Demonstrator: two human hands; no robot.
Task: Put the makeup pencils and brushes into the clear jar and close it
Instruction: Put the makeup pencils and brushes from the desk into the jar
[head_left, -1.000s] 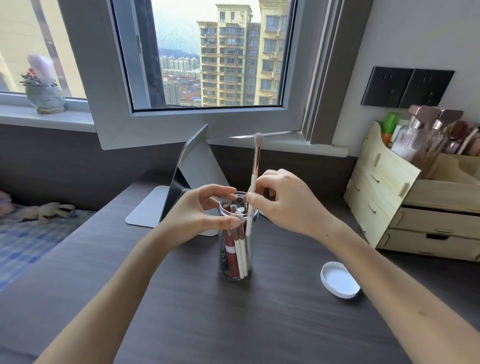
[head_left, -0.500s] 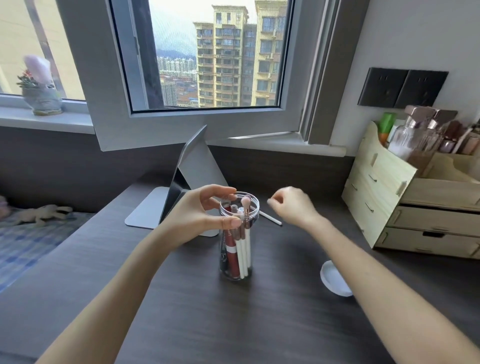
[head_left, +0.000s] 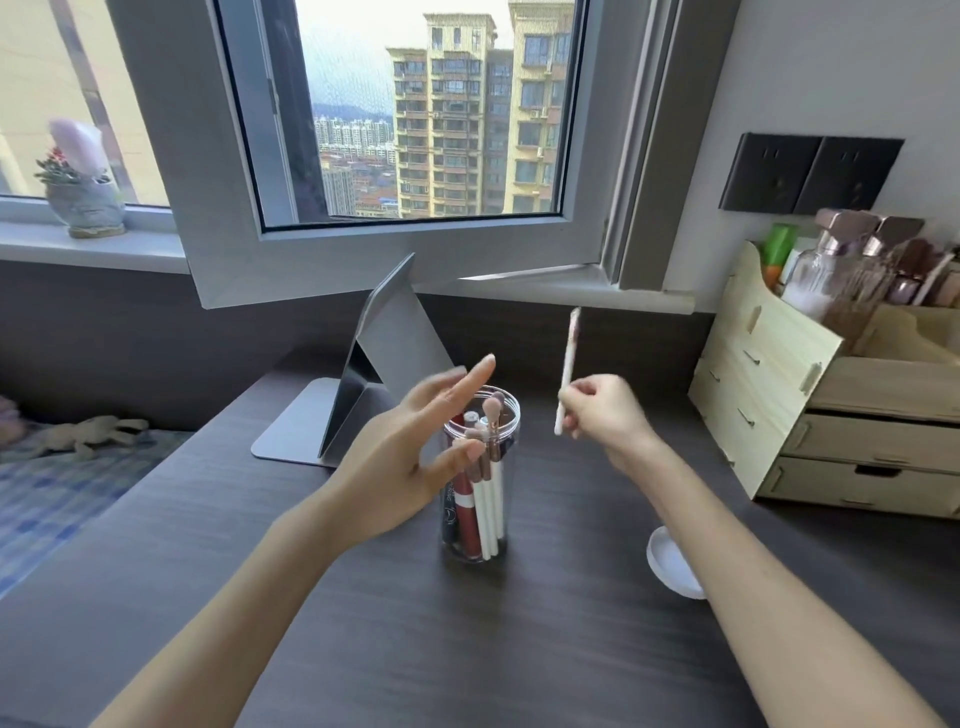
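Note:
The clear jar (head_left: 501, 519) stands upright on the dark desk (head_left: 395, 639) with no lid on it. Inside are several white-handled brushes (head_left: 491, 493) and red and dark tubes. My left hand (head_left: 410, 457) hovers just left of the jar's rim, fingers spread, holding nothing. To the right of the jar and above rim height, my right hand (head_left: 602, 410) pinches the lower end of a thin white brush (head_left: 567, 364), which points up. The white lid (head_left: 672, 564) lies on the desk to the jar's right, partly hidden by my right forearm.
A grey folding stand mirror (head_left: 363, 395) sits behind the jar. A wooden drawer organiser (head_left: 779, 395) with bottles fills the right side. An open window sash (head_left: 395, 244) overhangs the back of the desk. A bed with a blue checked cover (head_left: 52, 493) lies at left.
The earlier brush dropped into the jar. My right hand picked up another thin white brush from the desk behind the jar and raised it. My left hand let go of the rim and spread open.

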